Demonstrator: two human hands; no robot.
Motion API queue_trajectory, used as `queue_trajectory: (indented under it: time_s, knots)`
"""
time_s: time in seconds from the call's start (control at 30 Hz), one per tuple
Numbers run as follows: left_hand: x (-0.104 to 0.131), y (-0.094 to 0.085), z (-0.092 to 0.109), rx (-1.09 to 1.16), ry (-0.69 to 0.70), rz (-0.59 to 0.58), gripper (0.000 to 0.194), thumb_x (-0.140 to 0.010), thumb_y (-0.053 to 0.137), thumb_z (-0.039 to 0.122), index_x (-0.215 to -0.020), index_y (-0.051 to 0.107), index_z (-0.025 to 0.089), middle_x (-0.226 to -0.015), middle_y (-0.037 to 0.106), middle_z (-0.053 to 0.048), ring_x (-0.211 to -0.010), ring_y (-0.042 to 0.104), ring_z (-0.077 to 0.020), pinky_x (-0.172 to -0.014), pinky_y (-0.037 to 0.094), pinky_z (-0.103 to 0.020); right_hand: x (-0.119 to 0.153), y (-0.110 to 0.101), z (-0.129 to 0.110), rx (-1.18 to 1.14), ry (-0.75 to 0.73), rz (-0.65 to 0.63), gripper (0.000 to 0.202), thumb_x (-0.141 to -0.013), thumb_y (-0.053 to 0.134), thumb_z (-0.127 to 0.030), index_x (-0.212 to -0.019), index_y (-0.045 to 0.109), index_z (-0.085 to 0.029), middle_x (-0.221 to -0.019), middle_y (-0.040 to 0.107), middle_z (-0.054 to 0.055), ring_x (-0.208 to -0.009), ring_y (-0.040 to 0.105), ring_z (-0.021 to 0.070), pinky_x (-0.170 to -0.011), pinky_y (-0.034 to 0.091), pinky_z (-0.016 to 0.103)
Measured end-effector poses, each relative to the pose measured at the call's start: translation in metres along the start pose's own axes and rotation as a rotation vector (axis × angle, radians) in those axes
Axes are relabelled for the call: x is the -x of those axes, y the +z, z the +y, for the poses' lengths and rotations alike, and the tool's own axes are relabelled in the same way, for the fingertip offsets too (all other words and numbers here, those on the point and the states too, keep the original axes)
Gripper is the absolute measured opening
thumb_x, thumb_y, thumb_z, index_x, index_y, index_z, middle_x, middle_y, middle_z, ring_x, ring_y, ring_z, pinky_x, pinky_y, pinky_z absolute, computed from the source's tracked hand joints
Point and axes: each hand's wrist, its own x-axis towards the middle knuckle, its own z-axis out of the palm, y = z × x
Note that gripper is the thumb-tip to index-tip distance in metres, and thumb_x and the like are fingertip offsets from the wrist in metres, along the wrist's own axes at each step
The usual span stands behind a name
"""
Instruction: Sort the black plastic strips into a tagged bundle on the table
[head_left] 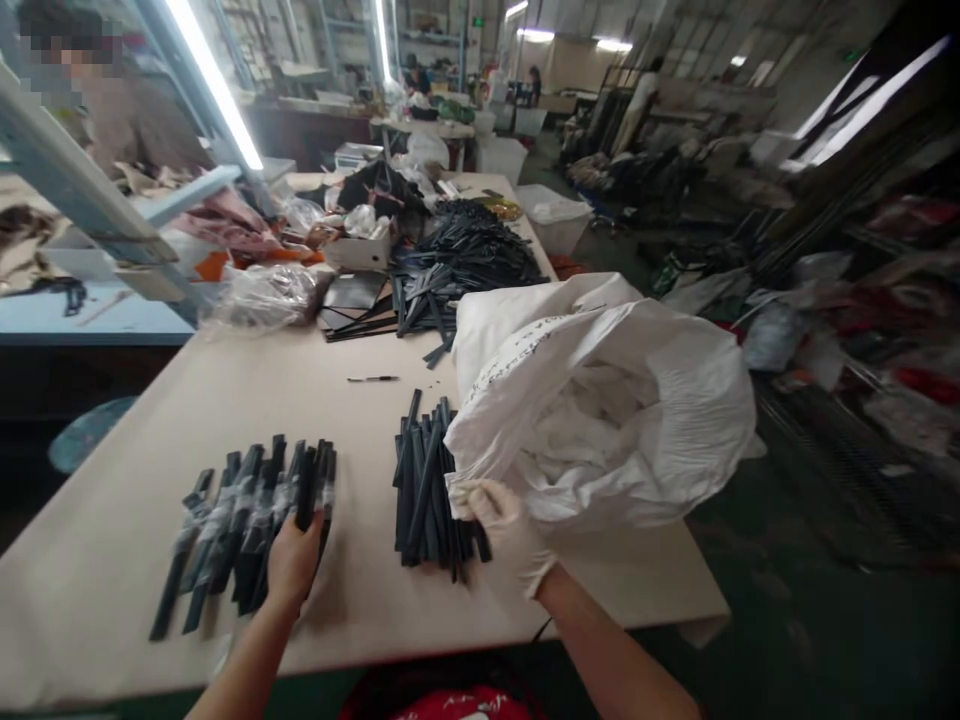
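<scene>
At the left of the table, several bundles of dark flat strips [225,525] lie side by side, wrapped round the middle with clear film. My bare left hand [294,560] is closed around the rightmost part of that row, and its fingertips are partly hidden behind the strips. A white woven sack [495,410] lies on its side with its wide mouth turned toward me. My right hand [506,520], in a pale glove, pinches the near left edge of this mouth. Partly beneath that hand, a pile of loose dark strips [424,490] rests on the tabletop.
A pen [373,379] lies on the pale table [315,395]. Farther back are a large heap of dark strips [480,245], a clear plastic bag [262,297] and an open carton [360,250]. A slanted metal post [97,190] stands at left; another person is behind it.
</scene>
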Motion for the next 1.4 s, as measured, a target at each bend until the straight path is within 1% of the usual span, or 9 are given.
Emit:
queue_trajectory:
  time_s: [0.13,0.23,0.33,0.43,0.63,0.8,1.07,1.23,1.4]
  knots:
    - [-0.008,-0.014,-0.013,-0.070,-0.064,0.029,0.043,-0.072,0.043,0.056,-0.079,0.056,0.016,-0.059,0.060,-0.007,-0.061,0.059,-0.0273,-0.051,0.039,-0.030,-0.023,-0.087,-0.005,0.701,-0.158,0.407,0.031,-0.082,0.043,-0.040,-0.086,0.064,-0.018,-0.086,0.063,0.009,-0.080,0.056,0.0197,-0.076,0.041,0.033]
    - [0.020,-0.021,0.007,0.128,-0.038,0.018,0.039,-0.071,0.047,0.055,-0.076,0.054,0.017,-0.058,0.060,-0.003,-0.057,0.058,-0.0219,-0.051,0.040,-0.028,-0.046,-0.117,0.005,1.205,-0.039,0.300,0.031,-0.077,0.050,-0.043,-0.082,0.066,-0.017,-0.088,0.063,0.012,-0.083,0.056,0.0257,-0.075,0.037,0.038]
    - [0.058,-0.021,0.047,0.310,0.113,-0.052,0.037,-0.069,0.051,0.054,-0.076,0.052,0.017,-0.055,0.056,0.001,-0.052,0.055,-0.0162,-0.051,0.040,-0.025,-0.058,-0.118,0.009,1.411,0.021,0.130,0.023,-0.074,0.055,-0.036,-0.075,0.067,-0.016,-0.086,0.065,0.014,-0.086,0.056,0.0285,-0.075,0.034,0.040]
    - [0.101,-0.022,0.088,0.425,0.235,-0.147,0.034,-0.069,0.054,0.051,-0.074,0.051,0.017,-0.052,0.049,0.004,-0.048,0.049,-0.0114,-0.049,0.038,-0.022,-0.047,-0.120,-0.005,1.136,-0.059,0.189,0.024,-0.078,0.049,-0.033,-0.074,0.065,-0.017,-0.086,0.066,0.011,-0.085,0.056,0.0243,-0.076,0.035,0.037]
    - [0.192,-0.024,0.170,0.672,0.312,-0.420,0.032,-0.068,0.060,0.044,-0.081,0.056,0.014,-0.049,0.044,0.007,-0.042,0.040,-0.0063,-0.040,0.030,-0.018,0.027,-0.119,-0.058,-0.209,0.042,-0.006,0.035,-0.062,0.065,-0.051,-0.068,0.061,-0.017,-0.067,0.065,0.004,-0.062,0.056,0.0155,-0.062,0.040,0.028]
    - [0.238,-0.018,0.221,0.862,0.375,-0.613,0.035,-0.065,0.062,0.041,-0.085,0.057,0.013,-0.051,0.049,0.006,-0.037,0.038,-0.0042,-0.037,0.029,-0.017,0.086,-0.098,-0.059,-0.352,0.205,-0.295,0.036,-0.060,0.069,-0.049,-0.066,0.064,-0.014,-0.055,0.062,0.001,-0.050,0.049,0.0099,-0.053,0.034,0.025]
    - [0.267,-0.007,0.234,0.743,0.529,-0.642,0.020,-0.065,0.060,0.029,-0.075,0.054,0.013,-0.058,0.056,0.003,-0.037,0.036,-0.0014,-0.035,0.029,-0.015,0.150,-0.111,-0.023,-0.177,0.218,-0.632,0.029,-0.071,0.062,-0.040,-0.080,0.069,-0.013,-0.068,0.066,0.005,-0.055,0.050,0.0100,-0.052,0.028,0.025]
    - [0.282,-0.013,0.230,0.656,0.546,-0.527,0.023,-0.075,0.048,0.037,-0.085,0.046,0.016,-0.060,0.059,0.003,-0.031,0.039,-0.0035,-0.032,0.029,-0.016,0.150,-0.113,-0.017,-0.505,0.222,-0.352,0.028,-0.064,0.069,-0.041,-0.061,0.061,-0.015,-0.048,0.049,-0.004,-0.046,0.036,0.0066,-0.047,0.025,0.024]
    - [0.298,-0.034,0.192,0.640,0.437,-0.512,0.023,-0.071,0.052,0.037,-0.076,0.045,0.016,-0.057,0.055,0.003,-0.037,0.044,-0.0048,-0.038,0.033,-0.017,0.127,-0.129,-0.014,-0.756,0.243,-0.104,0.033,-0.065,0.064,-0.051,-0.067,0.059,-0.018,-0.061,0.057,-0.002,-0.047,0.040,0.0081,-0.042,0.027,0.022]
